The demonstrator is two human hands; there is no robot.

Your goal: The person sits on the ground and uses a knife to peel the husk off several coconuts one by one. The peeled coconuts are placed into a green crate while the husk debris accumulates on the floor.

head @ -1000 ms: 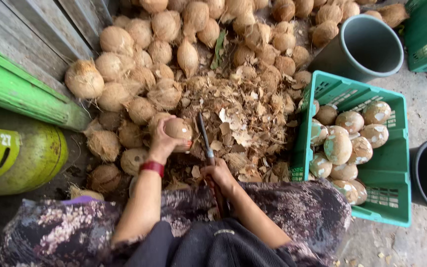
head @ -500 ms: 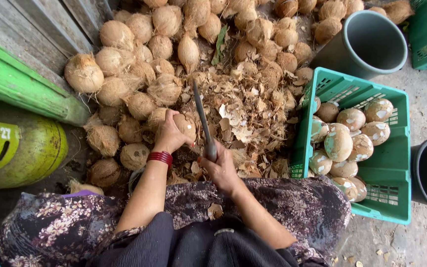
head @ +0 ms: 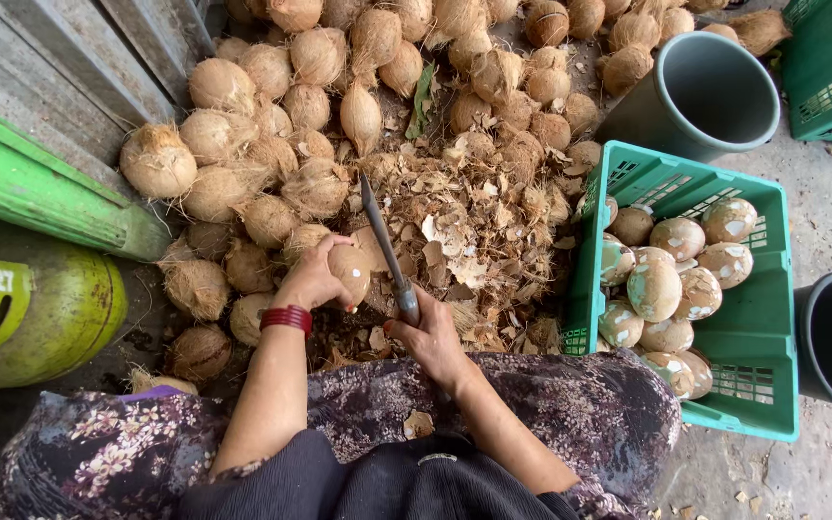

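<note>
Coconut (head: 350, 271), partly stripped to a smooth tan shell, was held in the left hand (head: 312, 279), whose fingers were curled closed around its near side, just above the heap of husk chips (head: 464, 226). The right hand (head: 432, 339) was clenched fully around the handle of a long knife (head: 384, 246), its narrow dark blade angled up and away, close beside the coconut. Compared with half a second earlier, the blade had been swung slightly leftward and lowered toward the nut, which had been turned in the palm; a fresh paring stroke was judged to be under way. Unpeeled coconuts (head: 243, 125), round and coated in coarse brown fibre, were piled beyond. Peeled nuts (head: 676, 274), mottled white and tan, were collected in a green slatted plastic crate (head: 743, 404). A grey bucket (head: 700, 91) and a yellow-green gas cylinder (head: 45, 318) were set alongside.
</note>
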